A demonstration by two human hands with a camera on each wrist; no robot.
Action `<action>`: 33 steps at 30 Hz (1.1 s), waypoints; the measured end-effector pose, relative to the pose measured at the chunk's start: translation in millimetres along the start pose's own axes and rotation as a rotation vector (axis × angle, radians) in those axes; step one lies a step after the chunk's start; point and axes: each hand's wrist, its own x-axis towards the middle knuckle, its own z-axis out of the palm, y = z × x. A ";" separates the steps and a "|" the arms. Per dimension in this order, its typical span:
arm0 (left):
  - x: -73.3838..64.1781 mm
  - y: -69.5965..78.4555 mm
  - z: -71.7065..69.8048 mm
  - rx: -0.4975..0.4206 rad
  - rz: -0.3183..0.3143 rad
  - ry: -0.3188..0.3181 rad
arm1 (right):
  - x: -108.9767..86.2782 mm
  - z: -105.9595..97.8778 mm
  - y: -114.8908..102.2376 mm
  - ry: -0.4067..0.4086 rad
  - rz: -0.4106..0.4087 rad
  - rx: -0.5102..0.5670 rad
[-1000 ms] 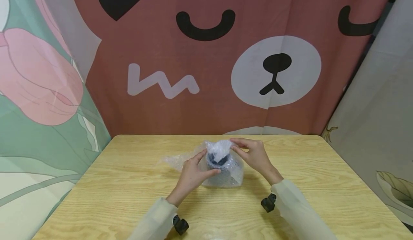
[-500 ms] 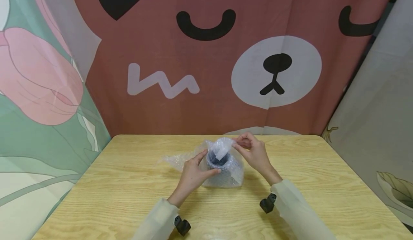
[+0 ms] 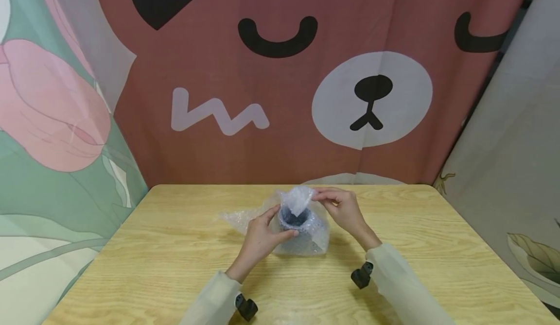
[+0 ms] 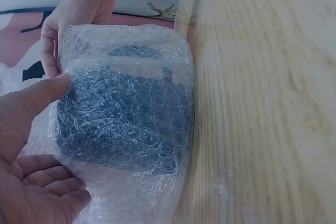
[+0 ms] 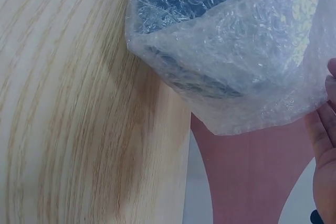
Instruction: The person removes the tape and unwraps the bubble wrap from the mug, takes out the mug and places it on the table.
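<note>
A blue mug (image 4: 118,111) stands upright in clear bubble wrap (image 3: 299,198), its round mouth uncovered in the head view. Through the plastic in the left wrist view its handle (image 4: 137,52) shows. My left hand (image 3: 260,237) holds the wrapped mug from the left, thumb at the near rim and fingers on the far side. With thumb and fingertips my right hand (image 3: 347,213) pinches the raised flap of wrap behind and over the mouth. In the right wrist view that hand (image 5: 326,129) is partly cut off at the frame's edge.
A loose tail of bubble wrap trails left across the wooden table (image 3: 183,262). Behind the table's back edge hangs a red-brown bear-print curtain (image 3: 210,155). More printed curtains flank both sides. Small black cameras (image 3: 246,307) sit at the wrists.
My right hand has regripped the flap, lifted a little, then come down again. The flap leans slightly further left over the mouth. My left hand stays in its place on the mug.
</note>
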 end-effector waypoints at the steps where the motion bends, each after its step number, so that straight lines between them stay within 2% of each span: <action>1: 0.0 0.1 -0.4 -0.007 -0.008 -0.005 | 0.2 0.0 0.2 -0.003 0.008 0.004; 9: 0.9 -0.5 -2.3 -0.013 -0.013 -0.028 | 0.5 -0.8 2.0 -0.048 0.158 0.073; 24: 1.7 -1.7 -2.2 -0.020 0.003 -0.034 | 1.1 0.3 4.8 -0.055 0.308 0.106; 33: 2.0 -1.8 -1.6 -0.039 -0.010 -0.041 | 1.2 4.1 9.3 -0.025 0.339 0.114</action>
